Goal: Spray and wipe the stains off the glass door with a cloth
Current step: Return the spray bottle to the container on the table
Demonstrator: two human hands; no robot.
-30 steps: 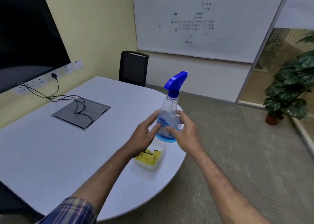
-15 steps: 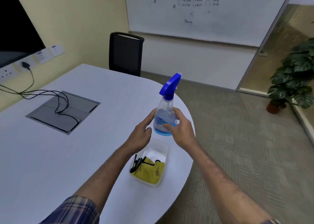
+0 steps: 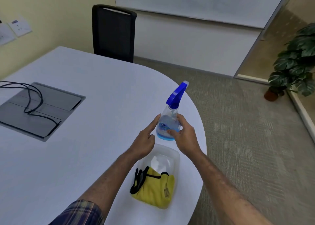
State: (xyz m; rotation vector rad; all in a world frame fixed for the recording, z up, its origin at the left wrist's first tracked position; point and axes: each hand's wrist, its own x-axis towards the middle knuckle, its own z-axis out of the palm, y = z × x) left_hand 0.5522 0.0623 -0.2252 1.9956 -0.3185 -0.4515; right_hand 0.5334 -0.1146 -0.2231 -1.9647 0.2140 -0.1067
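Gripping the clear plastic spray bottle with the blue trigger head [image 3: 167,122] low on its body, the right hand [image 3: 186,139] has its fingers [image 3: 181,118] and thumb curled round it, while the left hand [image 3: 144,142] only lays straight, relaxed fingers [image 3: 154,124] against the bottle's other side. The bottle is upright at the rounded right edge of the white worktop [image 3: 85,156]; I cannot tell whether its base rests on the surface or hangs just above it. Just nearer the person, the folded yellow cloth with black trim [image 3: 155,189] lies untouched in a clear plastic tub [image 3: 177,156] by the same edge. To my eye the step is getting both tools in hand. The grip wants shifting up to the neck so a finger reaches the trigger, nozzle pointing away, and the free left hand could then lift the cloth out. The framed glass panel [image 3: 281,45] at the far right may be the door.
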